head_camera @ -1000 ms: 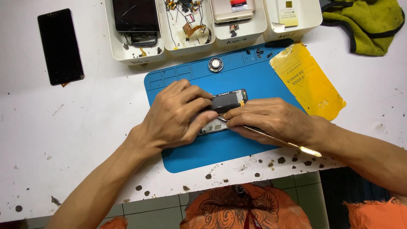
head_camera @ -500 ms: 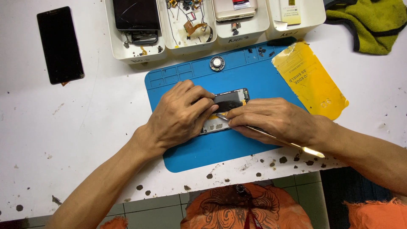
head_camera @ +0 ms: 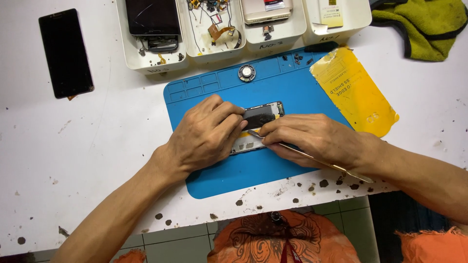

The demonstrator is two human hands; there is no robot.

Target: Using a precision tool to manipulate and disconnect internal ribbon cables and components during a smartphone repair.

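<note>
I see my left hand (head_camera: 207,134) lying curled over the opened phone (head_camera: 258,119) near the middle of the frame, its fingers pressing down on the left part of the phone and covering it. The phone lies flat on the blue mat (head_camera: 292,92), and only its upper right corner and a strip of its lower edge show between my hands. My right hand (head_camera: 317,139) sits just right of the phone, closed around a thin metal tool (head_camera: 321,160). The tool's tip touches the phone's lower edge right beside my left fingertips, and its handle runs down and right past my wrist.

Above the phone on the mat lies a small round speaker (head_camera: 247,73). A yellow sheet (head_camera: 353,92) lies over the mat's upper right corner. Along the top of the frame stand white trays (head_camera: 146,61) with phone parts. A black phone (head_camera: 66,53) lies at the upper left on the white surface (head_camera: 73,146), and a green cloth (head_camera: 424,27) sits at the upper right.
</note>
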